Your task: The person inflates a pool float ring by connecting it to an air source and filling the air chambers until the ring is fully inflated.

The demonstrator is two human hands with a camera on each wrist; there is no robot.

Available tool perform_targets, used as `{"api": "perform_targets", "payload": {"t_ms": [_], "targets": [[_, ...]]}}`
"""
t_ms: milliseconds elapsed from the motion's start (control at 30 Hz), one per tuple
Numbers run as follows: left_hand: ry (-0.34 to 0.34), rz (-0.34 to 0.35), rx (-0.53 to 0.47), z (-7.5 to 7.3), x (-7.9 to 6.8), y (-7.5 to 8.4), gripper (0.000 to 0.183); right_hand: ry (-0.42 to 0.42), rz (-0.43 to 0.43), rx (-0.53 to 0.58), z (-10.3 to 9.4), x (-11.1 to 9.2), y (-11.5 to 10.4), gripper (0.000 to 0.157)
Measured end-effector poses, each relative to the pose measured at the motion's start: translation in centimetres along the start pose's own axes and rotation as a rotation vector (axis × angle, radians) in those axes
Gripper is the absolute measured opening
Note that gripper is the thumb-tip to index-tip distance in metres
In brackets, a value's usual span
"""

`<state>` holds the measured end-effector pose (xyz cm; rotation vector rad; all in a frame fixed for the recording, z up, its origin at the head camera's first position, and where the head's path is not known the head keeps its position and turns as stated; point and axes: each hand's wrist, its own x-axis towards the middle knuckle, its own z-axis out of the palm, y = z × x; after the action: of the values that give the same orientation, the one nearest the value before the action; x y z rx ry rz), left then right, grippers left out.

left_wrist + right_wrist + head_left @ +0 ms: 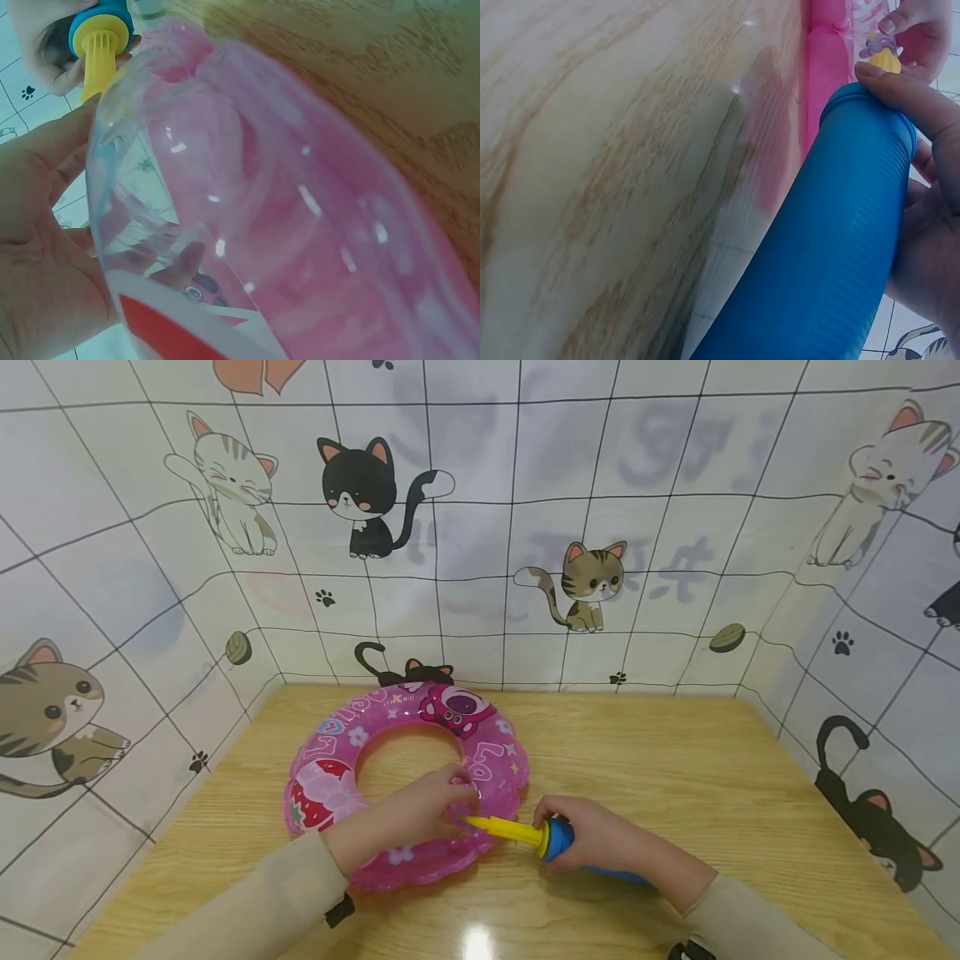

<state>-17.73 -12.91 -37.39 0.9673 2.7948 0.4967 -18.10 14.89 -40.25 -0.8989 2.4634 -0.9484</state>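
A pink inflatable swim ring [311, 760] with printed strawberries and flowers lies on the table's left half. My left hand [408, 814] reaches over its near right side, thumb and fingers pinching the clear valve [873, 46]. Gripped in my right hand [600, 837] is a blue hand pump [817, 217], its body slanting toward the near right. The pump's yellow nozzle [506, 829] points left, with its tip at the valve. Whether the tip sits inside the valve is hidden by fingers. In the left wrist view, the ring's clear, wrinkled film [300, 180] fills the middle.
The wood-grain table [637, 743] extends to the right and behind the pump. White cloth walls [480, 527] printed with cats and a grid stand at the back and both sides. Dark straps [340, 910] show at the wrists.
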Motion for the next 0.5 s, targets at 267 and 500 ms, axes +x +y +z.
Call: {"api": "perform_targets", "payload": {"t_ms": [267, 500], "targets": [[0.007, 0.007, -0.010, 0.15, 0.07, -0.39, 0.027, 0.010, -0.003, 0.007, -0.46, -0.46, -0.15, 0.043], [0.001, 0.014, -0.004, 0.33, 0.04, -0.67, 0.027, -0.005, -0.027, -0.002, -0.89, -0.74, 0.12, 0.042]]}}
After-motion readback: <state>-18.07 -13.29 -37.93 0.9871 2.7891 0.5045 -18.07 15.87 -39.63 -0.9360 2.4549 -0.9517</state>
